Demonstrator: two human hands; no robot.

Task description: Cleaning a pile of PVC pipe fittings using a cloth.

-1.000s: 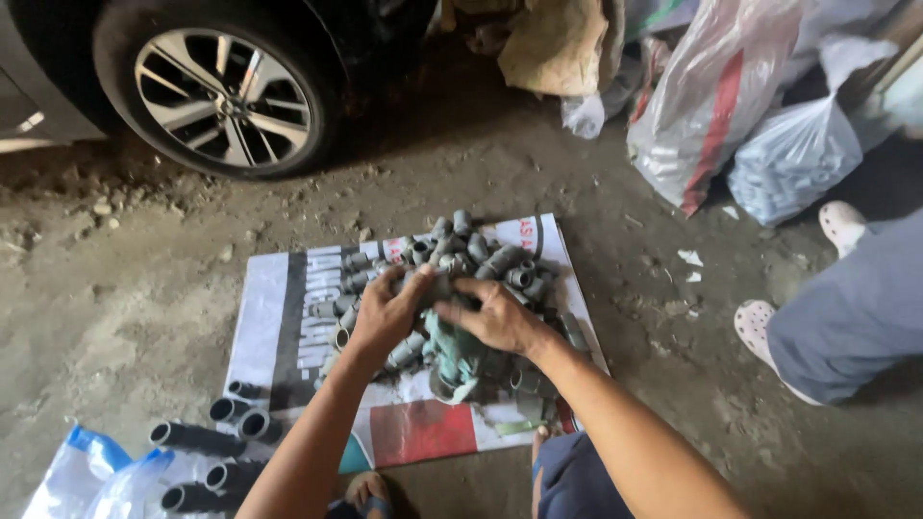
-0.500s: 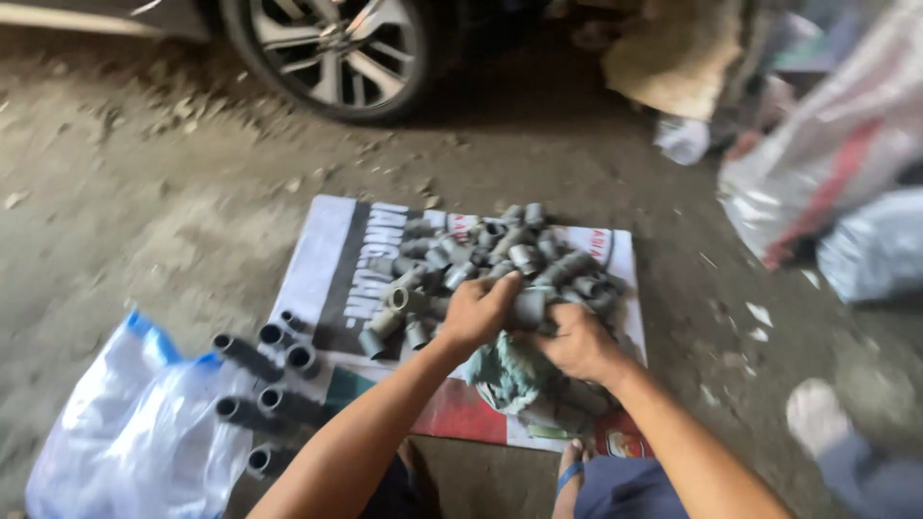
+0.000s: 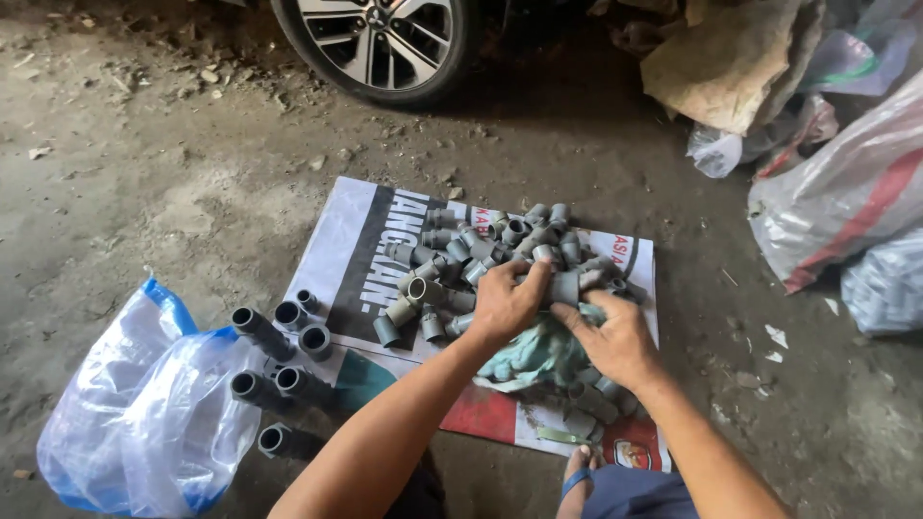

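A heap of short grey pipe fittings [image 3: 452,255] lies on a printed white, black and red banner [image 3: 336,245] spread on the dirt floor. My left hand [image 3: 505,303] and my right hand [image 3: 615,338] meet over the heap, both gripping one grey pipe fitting [image 3: 564,286] between them. A crumpled teal rag [image 3: 538,351] sits under my hands on the heap. Longer dark pipe pieces [image 3: 279,346] lie at the banner's left edge.
A clear and blue plastic bag [image 3: 144,413] rests at lower left. A car wheel [image 3: 380,43] stands at the top. Plastic sacks [image 3: 846,192] and a brown cloth [image 3: 731,62] crowd the upper right. My foot in a sandal [image 3: 577,476] is at the bottom.
The view has swung left, so the car wheel and sacks shifted and the other person's feet left the picture. My hands stay together on the heap, holding a fitting.
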